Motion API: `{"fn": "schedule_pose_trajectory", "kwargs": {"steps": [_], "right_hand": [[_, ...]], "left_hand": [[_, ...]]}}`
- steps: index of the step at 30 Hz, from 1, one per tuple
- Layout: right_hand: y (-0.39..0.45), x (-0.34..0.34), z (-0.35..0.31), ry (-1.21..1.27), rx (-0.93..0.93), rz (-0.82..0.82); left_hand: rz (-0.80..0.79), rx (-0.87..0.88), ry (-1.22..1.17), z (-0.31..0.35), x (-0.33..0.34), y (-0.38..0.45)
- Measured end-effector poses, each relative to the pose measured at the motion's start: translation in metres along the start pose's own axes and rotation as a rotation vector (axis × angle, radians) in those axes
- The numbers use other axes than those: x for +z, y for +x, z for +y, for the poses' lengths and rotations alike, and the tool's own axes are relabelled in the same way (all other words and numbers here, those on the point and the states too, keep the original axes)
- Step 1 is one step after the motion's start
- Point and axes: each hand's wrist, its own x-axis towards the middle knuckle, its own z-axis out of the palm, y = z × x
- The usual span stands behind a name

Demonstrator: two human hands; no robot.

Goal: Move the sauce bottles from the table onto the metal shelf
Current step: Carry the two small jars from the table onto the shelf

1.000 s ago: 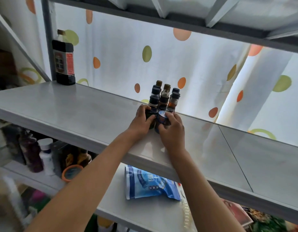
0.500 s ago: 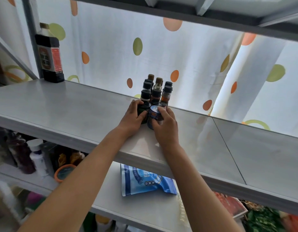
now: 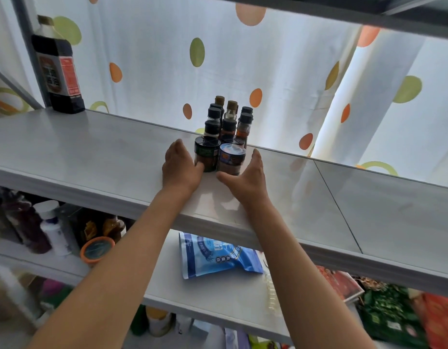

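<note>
Your left hand (image 3: 180,167) rests on the metal shelf (image 3: 92,157) with its fingers loosely bent, the thumb touching the base of the dark-lidded jar (image 3: 205,157); it has no grip on the jar. Your right hand (image 3: 248,173) lies flat and spread just beside the blue-lidded jar (image 3: 231,159), thumb stretched across in front of the jar's foot, fingers reaching up along its right side; whether they actually touch the jar cannot be told. Neither hand has hold of anything.

The two jars stand upright side by side, touching, at the front of a tight cluster. Directly behind them the small sauce bottles (image 3: 228,122) stand upright in close rows, most with black caps, two at the back with brownish caps, all on the shelf near its rear edge.

Far to your left on the same shelf, well apart from the cluster, a tall dark soy sauce bottle (image 3: 58,69) stands against the upright post. Behind the shelf hangs a white curtain (image 3: 155,59) with orange and green spots.

On the shelf below you there is a blue and white pouch (image 3: 217,258) lying flat, and to the left an orange-rimmed lid (image 3: 97,250) and a white bottle (image 3: 54,230) among darker containers.
</note>
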Motion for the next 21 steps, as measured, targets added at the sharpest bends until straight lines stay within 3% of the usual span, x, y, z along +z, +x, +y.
{"fn": "schedule_pose_trajectory", "kwargs": {"steps": [3, 5, 9, 14, 21], "right_hand": [[-0.001, -0.003, 0.004, 0.001, 0.151, -0.045], [-0.001, -0.01, 0.003, -0.069, 0.21, -0.133], [-0.003, -0.037, 0.004, -0.078, 0.206, -0.366], [-0.044, -0.041, 0.009, -0.515, -0.117, -0.422], [-0.084, -0.063, 0.025, -0.625, -0.319, -0.421]], "left_hand": [[-0.116, -0.113, 0.241, -0.003, -0.008, -0.009], [-0.268, -0.092, 0.478, -0.004, -0.014, -0.021], [-0.45, -0.035, 0.563, 0.0, -0.026, -0.047], [-0.411, -0.024, 0.641, 0.016, -0.036, -0.09], [-0.313, -0.042, 0.715, 0.047, -0.024, -0.153]]}}
